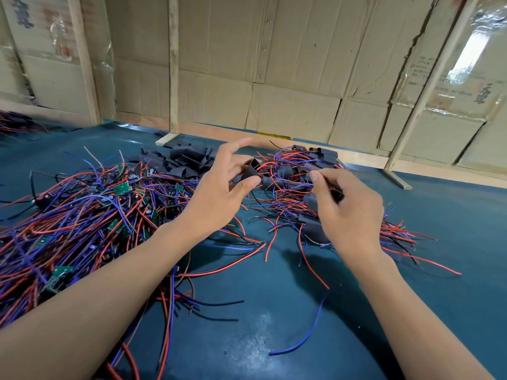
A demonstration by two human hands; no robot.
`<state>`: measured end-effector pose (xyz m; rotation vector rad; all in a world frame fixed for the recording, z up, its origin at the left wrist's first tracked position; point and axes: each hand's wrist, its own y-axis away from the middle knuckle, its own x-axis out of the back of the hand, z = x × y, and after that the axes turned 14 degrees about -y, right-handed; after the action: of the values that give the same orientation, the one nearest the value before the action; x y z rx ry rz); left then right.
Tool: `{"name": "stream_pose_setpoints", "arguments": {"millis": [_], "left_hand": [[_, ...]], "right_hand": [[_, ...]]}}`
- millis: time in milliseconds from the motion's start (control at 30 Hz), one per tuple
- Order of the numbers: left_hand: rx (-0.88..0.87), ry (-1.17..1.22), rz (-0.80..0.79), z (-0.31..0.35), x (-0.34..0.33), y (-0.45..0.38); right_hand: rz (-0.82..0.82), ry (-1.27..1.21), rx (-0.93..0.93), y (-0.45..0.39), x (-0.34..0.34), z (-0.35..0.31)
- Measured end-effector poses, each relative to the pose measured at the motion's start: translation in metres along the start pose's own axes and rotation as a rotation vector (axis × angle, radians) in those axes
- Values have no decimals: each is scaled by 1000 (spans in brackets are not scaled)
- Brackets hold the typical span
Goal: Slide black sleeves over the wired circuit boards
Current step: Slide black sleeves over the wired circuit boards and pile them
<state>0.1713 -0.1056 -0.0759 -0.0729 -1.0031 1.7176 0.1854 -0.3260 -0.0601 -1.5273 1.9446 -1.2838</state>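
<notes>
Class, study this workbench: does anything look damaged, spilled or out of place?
Nothing looks spilled. The cardboard wall behind the bench is cracked and torn at its seams. One blue wire lies alone on the green mat, apart from the wire piles.

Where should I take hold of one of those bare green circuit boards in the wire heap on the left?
Probably by the long edges of the small green circuit board lying on top of the tangled red and blue wire heap, coming from above: its flat face is exposed, while its wires trail into the tangle.
</notes>
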Motion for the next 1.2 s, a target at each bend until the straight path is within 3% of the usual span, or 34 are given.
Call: {"name": "stream_pose_setpoints", "arguments": {"millis": [200,333,467,600,767,900,1200], "left_hand": [[-36,-250,-12,2,2,0],[-274,-497,-92,9,6,-3],[-437,-616,-189,19,-4,1],[-376,-539,-167,20,-5,2],[-367,-584,-174,21,2,3],[-393,-606,-204,18,0,1],[-446,-637,-225,20,-4,5]], "right_hand": [[-81,62,206,-1,4,-2],[-180,17,321,0,-3,-3],[-358,-95,226,4,-13,-7],[-560,-202,26,7,-13,-12],[-392,-472,-159,5,-13,-12],[-359,-553,-230,5,-12,-4],[-339,-438,-101,4,-10,-1]]}}
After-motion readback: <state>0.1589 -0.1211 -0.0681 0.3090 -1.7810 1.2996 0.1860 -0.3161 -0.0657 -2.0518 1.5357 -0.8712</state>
